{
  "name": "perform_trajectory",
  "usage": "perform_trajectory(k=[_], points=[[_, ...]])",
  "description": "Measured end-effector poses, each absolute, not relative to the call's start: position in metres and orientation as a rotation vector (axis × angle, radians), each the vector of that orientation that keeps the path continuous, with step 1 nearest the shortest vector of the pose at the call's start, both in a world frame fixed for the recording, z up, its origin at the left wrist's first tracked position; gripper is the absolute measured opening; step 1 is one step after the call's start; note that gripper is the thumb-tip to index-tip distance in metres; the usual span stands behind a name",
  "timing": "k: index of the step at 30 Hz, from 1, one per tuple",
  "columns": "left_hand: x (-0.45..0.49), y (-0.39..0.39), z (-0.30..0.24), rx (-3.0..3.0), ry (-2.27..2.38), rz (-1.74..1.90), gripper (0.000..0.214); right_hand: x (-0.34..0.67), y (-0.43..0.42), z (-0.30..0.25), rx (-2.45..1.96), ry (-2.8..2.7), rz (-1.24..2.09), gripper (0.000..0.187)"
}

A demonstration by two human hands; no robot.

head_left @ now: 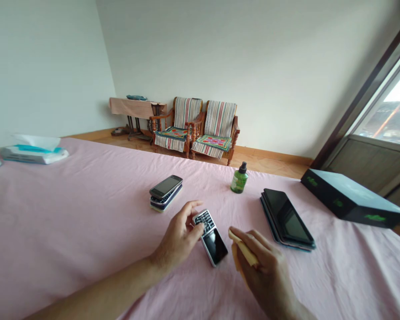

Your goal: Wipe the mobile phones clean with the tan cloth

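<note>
My left hand [182, 231] grips a silver keypad phone [215, 247] by its keypad end, thumb over the keys. The phone's dark screen points toward me and to the right, just above or on the pink cloth. In my right hand [270, 262] is a folded yellow cloth [243, 249], pinched between thumb and fingers, a little right of the phone and apart from it. Beyond my left hand lies a stack of phones [166, 186], a grey touchscreen one on top. A green spray bottle [239, 178] with a black top stands upright farther back.
A stack of black tablets [288, 218] lies on the right of the pink tablecloth [96, 213]. Behind it sits a black box [350, 198] with green marks. A tissue pack [35, 153] is at far left. Two wooden chairs [216, 129] stand beyond the table.
</note>
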State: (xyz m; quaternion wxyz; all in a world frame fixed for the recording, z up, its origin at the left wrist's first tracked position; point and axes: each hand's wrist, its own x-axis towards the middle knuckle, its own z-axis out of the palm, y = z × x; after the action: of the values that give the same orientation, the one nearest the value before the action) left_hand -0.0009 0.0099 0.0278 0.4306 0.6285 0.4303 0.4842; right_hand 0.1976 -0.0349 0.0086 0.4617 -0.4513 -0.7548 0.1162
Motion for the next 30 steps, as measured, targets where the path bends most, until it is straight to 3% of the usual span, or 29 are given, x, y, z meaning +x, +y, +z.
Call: perform_trajectory(k=[8, 14, 19, 30], points=[[-0.001, 0.007, 0.026, 1.657, 1.073, 1.098, 0.042, 0.200, -0.032, 0.010, -1.106, -1.893, 0.227, 0.026], [-0.002, 0.010, 0.029, 1.484, 0.984, 1.043, 0.030, 0.201, -0.034, 0.013, -1.112, -1.874, 0.217, 0.026], [-0.003, 0.013, 0.032, 1.456, 1.048, 1.201, 0.021, 0.199, -0.035, 0.014, -1.123, -1.824, 0.197, 0.025], [-0.001, 0.008, 0.020, 1.754, 1.101, 1.194, 0.030, 0.198, -0.034, 0.013, -1.127, -1.828, 0.231, 0.025]])
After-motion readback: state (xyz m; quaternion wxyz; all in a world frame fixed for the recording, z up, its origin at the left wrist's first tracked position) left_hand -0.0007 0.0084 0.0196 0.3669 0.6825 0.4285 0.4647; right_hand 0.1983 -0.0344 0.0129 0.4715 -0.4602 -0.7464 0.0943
